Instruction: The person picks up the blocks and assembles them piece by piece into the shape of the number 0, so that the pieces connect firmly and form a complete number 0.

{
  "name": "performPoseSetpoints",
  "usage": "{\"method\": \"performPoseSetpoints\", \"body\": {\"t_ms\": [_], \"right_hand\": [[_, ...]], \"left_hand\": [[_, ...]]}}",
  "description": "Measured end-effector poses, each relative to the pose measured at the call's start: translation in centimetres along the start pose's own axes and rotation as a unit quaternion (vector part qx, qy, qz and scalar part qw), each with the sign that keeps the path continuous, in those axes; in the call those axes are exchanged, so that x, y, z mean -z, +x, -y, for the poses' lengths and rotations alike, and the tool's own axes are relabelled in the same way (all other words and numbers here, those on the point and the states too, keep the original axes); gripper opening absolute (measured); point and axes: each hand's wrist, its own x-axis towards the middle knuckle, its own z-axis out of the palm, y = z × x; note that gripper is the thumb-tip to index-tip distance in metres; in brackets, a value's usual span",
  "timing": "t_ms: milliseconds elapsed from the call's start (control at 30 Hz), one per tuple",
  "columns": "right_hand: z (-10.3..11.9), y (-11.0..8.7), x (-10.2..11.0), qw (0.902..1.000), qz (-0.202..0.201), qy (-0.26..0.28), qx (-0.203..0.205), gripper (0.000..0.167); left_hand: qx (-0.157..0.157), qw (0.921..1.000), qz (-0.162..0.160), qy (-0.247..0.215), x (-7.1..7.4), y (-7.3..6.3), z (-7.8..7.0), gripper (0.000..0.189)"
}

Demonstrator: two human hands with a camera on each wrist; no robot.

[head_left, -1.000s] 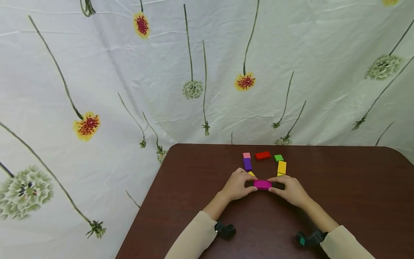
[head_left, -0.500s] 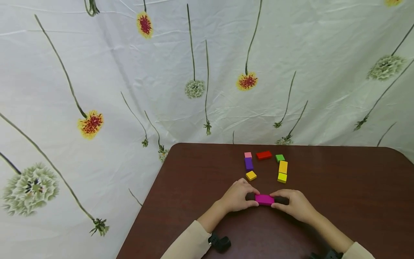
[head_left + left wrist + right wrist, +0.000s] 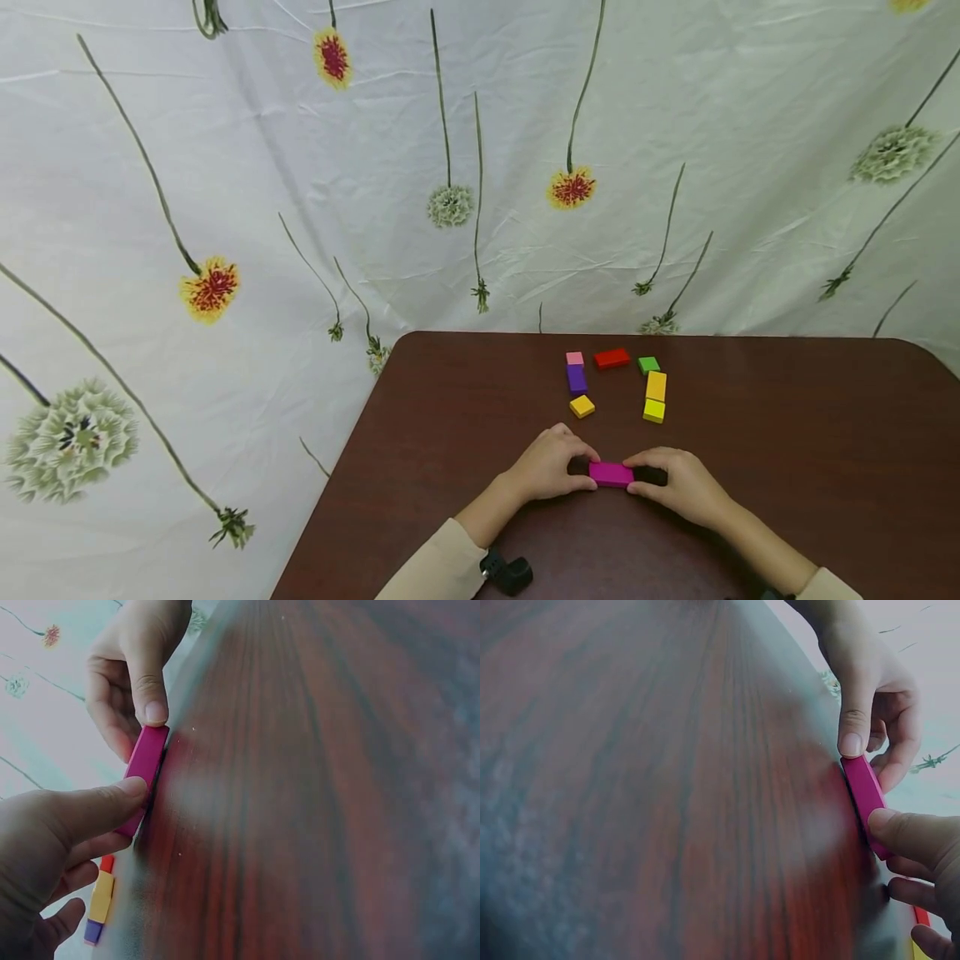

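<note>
A magenta rectangular block (image 3: 611, 475) lies lengthwise between my two hands, close over the brown table. My left hand (image 3: 551, 467) pinches its left end between thumb and fingers. At the opposite end, my right hand (image 3: 684, 483) grips it the same way. Both wrist views show each thumb on the near face of the magenta block (image 3: 148, 757), with the fingers partly hidden behind it. Beyond the hands sit a yellow-orange block (image 3: 582, 407) on the left and a yellow block (image 3: 654, 411) on the right.
Farther back on the table (image 3: 787, 433) are a purple block (image 3: 577, 380), a pink block (image 3: 574, 358), a red block (image 3: 612, 358), a green block (image 3: 648, 365) and an orange-yellow block (image 3: 656, 386). A flower-printed cloth (image 3: 510, 250) hangs behind the table's far edge.
Both hands have drawn the magenta block toward the body, away from the other blocks, mostly during the first half second. The yellow-orange and yellow blocks have come into full view.
</note>
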Motion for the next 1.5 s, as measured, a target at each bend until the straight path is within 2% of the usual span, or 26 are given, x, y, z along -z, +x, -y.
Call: {"method": "performPoseSetpoints", "body": {"t_ms": [167,233,333,567,700,833,1133,1367,1500], "right_hand": [[-0.1,-0.1,-0.3,1.0,-0.008,-0.002,0.004,0.024],[-0.2,0.0,-0.2,0.9999,-0.006,0.005,-0.007,0.027],[-0.7,0.3,0.2,0.9987,-0.018,0.015,-0.045,0.034],[-3.2,1.7,1.6,0.9814,-0.116,0.003,-0.153,0.04],[-4.4,2.2,1.8,0.9757,-0.121,0.004,-0.183,0.044],[-5.0,2.4,1.6,0.9749,-0.112,0.01,-0.192,0.045],[-5.4,2.6,1.4,0.9729,-0.122,-0.004,-0.197,0.038],[-5.4,2.3,1.5,0.9663,-0.154,0.024,-0.205,0.033],[-4.9,1.9,1.5,0.965,-0.159,0.03,-0.207,0.033]], "left_hand": [[-0.001,1.0,-0.003,-0.006,-0.4,0.0,0.4,0.028],[-0.004,0.9999,-0.007,-0.009,-0.5,0.0,0.6,0.028],[-0.011,0.9998,-0.015,-0.012,-0.5,-0.1,0.7,0.027],[-0.011,0.9996,-0.021,-0.018,-0.6,-0.2,0.9,0.027],[-0.01,0.9996,-0.021,-0.019,-0.6,-0.2,0.9,0.027],[-0.007,0.9995,-0.019,-0.022,-0.5,-0.3,0.8,0.027],[0.002,0.9995,-0.013,-0.03,-0.6,-0.2,0.5,0.028],[0.004,0.9994,-0.014,-0.031,-0.7,-0.2,0.6,0.028],[0.006,0.9995,-0.011,-0.029,-0.6,-0.2,0.7,0.028]]}}
